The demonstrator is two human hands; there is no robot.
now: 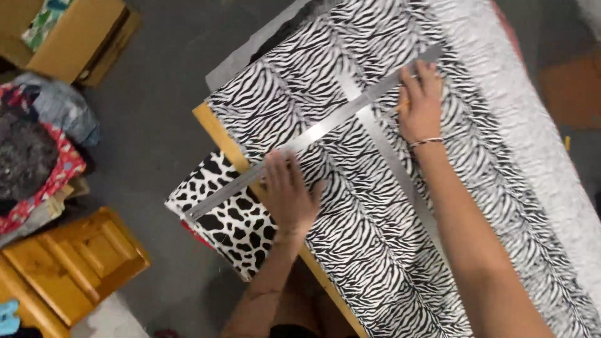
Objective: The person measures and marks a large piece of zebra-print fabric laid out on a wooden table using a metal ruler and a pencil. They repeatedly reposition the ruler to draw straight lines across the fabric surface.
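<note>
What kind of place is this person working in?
Probably a small sewing or fabric-cutting workshop. Zebra-print fabric is spread over a wooden table, the left hand presses a long metal ruler flat on it, and heaps of cloth scraps lie on the floor.

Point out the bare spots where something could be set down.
Free: the grey floor between the cardboard box and table edge. Also zebra fabric between the forearms. Crowded: along the metal ruler, under left hand and right hand.
</note>
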